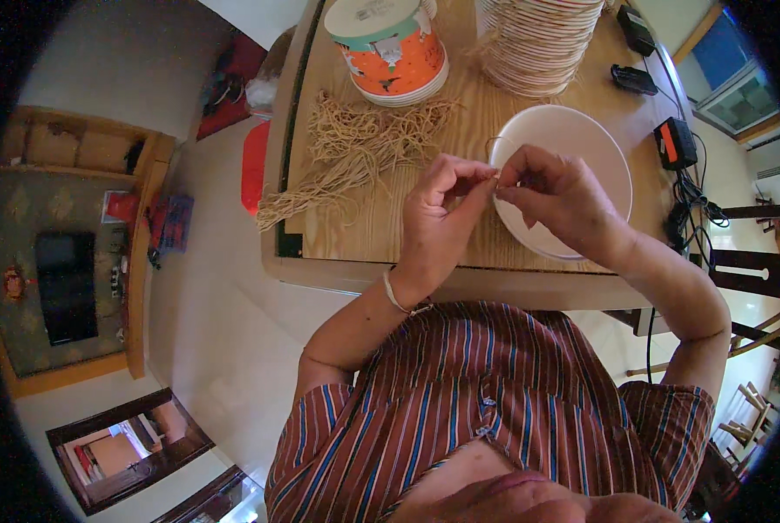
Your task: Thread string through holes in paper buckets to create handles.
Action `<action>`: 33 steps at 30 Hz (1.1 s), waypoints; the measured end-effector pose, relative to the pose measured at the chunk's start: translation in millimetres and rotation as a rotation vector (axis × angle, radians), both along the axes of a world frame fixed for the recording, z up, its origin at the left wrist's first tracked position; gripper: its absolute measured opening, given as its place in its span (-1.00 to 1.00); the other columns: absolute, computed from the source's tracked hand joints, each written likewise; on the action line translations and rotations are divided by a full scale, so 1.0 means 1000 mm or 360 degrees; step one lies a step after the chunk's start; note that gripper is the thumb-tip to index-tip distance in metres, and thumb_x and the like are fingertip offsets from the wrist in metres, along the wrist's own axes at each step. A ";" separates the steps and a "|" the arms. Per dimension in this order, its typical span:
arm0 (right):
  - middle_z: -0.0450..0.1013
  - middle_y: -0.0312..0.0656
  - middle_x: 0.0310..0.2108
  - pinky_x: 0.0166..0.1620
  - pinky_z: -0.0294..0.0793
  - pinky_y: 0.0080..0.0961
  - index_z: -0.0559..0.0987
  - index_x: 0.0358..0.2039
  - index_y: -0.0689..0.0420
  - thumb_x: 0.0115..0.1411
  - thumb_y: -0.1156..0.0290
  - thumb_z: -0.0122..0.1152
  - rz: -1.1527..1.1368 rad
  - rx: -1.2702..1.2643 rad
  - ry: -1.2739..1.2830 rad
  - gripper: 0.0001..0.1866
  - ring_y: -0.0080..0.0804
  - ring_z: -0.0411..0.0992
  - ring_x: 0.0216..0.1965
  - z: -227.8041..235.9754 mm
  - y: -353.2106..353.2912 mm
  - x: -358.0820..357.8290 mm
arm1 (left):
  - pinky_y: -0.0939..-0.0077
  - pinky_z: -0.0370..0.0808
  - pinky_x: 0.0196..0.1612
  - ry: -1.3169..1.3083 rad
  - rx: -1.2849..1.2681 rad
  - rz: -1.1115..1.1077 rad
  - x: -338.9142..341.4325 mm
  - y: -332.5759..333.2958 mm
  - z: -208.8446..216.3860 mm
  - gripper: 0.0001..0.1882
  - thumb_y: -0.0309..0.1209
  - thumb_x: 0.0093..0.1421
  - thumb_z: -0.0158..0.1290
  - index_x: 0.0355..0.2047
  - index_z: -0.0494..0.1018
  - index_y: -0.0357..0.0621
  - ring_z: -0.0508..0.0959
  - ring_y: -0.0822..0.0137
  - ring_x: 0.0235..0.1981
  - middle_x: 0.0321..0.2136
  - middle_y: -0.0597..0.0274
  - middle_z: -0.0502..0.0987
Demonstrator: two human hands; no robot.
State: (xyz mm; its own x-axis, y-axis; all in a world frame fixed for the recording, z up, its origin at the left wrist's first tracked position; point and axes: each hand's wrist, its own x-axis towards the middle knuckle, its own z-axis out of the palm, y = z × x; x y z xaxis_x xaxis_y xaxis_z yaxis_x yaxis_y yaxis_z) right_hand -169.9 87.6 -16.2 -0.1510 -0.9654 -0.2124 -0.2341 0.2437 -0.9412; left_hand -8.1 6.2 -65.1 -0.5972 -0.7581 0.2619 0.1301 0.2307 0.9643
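Observation:
A white round paper tub [612, 144] stands on the table in front of me, its open mouth facing up. At its left rim my left hand [442, 213] and my right hand [569, 196] meet, thumbs and forefingers pinched tip to tip. A thin piece of twine [492, 142] curves up beside the rim from between the fingertips; most of it is hidden by the fingers. Left of my hands lies a loose bundle of tan twine [355, 144], spread in tangled strands over the tabletop.
Behind the bundle stands an upside-down orange printed tub [390, 65]. A tall stack of nested tubs [542, 44] with twine on them is at the back. Black adapters [676, 144] and cables [691, 205] line the table's right side. A red stool [254, 166] is off the left edge.

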 end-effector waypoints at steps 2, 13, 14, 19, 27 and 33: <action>0.38 -0.38 -0.59 -0.54 0.30 -0.64 0.52 -0.32 0.17 0.18 0.46 0.22 -0.0005 -0.0014 -0.0030 -0.90 -0.70 0.27 -0.59 -0.002 0.000 0.000 | 0.71 0.43 -0.23 0.0138 0.0253 0.0015 -0.005 0.005 0.002 -0.86 -0.61 0.20 0.10 -0.22 0.48 -0.21 0.45 0.60 -0.31 -0.31 0.35 0.44; 0.34 -0.44 -0.54 -0.51 0.29 -0.75 0.45 -0.37 0.14 0.19 0.52 0.22 0.0001 -0.0098 0.0067 -0.90 -0.76 0.28 -0.55 0.004 0.000 0.005 | 0.66 0.42 -0.24 0.0023 0.0166 0.0124 -0.002 0.009 -0.007 -0.87 -0.62 0.17 0.11 -0.29 0.43 -0.20 0.45 0.53 -0.33 -0.36 0.30 0.46; 0.34 -0.44 -0.54 -0.51 0.29 -0.75 0.45 -0.37 0.14 0.19 0.52 0.22 -0.0001 -0.0097 0.0067 -0.90 -0.76 0.28 -0.55 0.003 0.000 0.006 | 0.62 0.43 -0.24 0.0036 -0.0121 0.0182 -0.002 0.008 -0.012 -0.87 -0.64 0.15 0.12 -0.30 0.44 -0.22 0.48 0.46 -0.34 -0.37 0.26 0.47; 0.35 -0.43 -0.52 -0.49 0.32 -0.74 0.45 -0.35 0.15 0.19 0.54 0.21 0.0001 -0.0142 0.0165 -0.90 -0.75 0.29 -0.54 -0.002 0.001 0.005 | 0.51 0.46 -0.22 0.0005 -0.0576 0.0260 0.001 0.008 -0.007 -0.85 -0.66 0.10 0.13 -0.31 0.46 -0.25 0.53 0.26 -0.32 -0.35 0.14 0.49; 0.37 -0.41 -0.50 -0.47 0.34 -0.73 0.45 -0.34 0.16 0.19 0.57 0.19 0.0012 -0.0205 0.0180 -0.91 -0.73 0.32 -0.52 -0.005 0.001 0.006 | 0.43 0.49 -0.22 -0.0096 -0.0738 0.0293 0.007 0.012 -0.001 -0.85 -0.65 0.08 0.14 -0.31 0.49 -0.24 0.55 0.19 -0.30 -0.34 0.11 0.50; 0.42 -0.26 -0.51 -0.42 0.40 -0.59 0.47 -0.35 0.20 0.13 0.54 0.23 -0.0021 -0.0261 0.0354 -0.89 -0.58 0.39 -0.50 -0.004 0.003 0.009 | 0.44 0.49 -0.25 -0.0208 -0.0660 0.0164 0.009 0.007 0.011 -0.86 -0.63 0.09 0.13 -0.32 0.46 -0.24 0.56 0.22 -0.32 -0.36 0.14 0.49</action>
